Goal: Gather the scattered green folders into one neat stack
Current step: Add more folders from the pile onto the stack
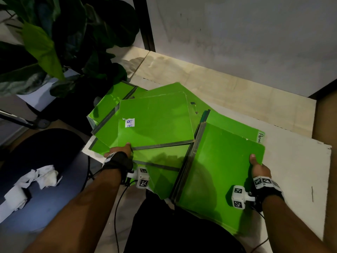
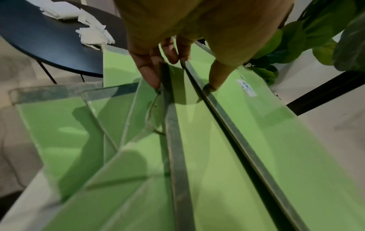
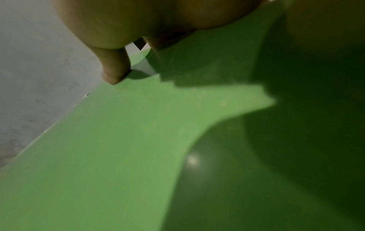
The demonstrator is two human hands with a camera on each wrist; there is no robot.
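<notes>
Several green folders (image 1: 155,121) lie fanned over one another on a white board (image 1: 291,170). My left hand (image 1: 121,150) grips the near edge of the labelled top-left folders (image 2: 256,125), thumb on top, fingers around their dark spines. A separate green folder pile (image 1: 222,161) lies to the right, and my right hand (image 1: 258,166) holds its right edge, thumb on top and fingers hidden beneath. In the right wrist view the thumb (image 3: 114,68) presses the green cover (image 3: 118,148).
A large leafy plant (image 1: 63,42) stands at the back left. A round dark side table (image 1: 42,172) with crumpled white paper (image 1: 36,181) sits to the left. A pale wall (image 1: 237,33) rises behind the board. Black cables hang from both wrists.
</notes>
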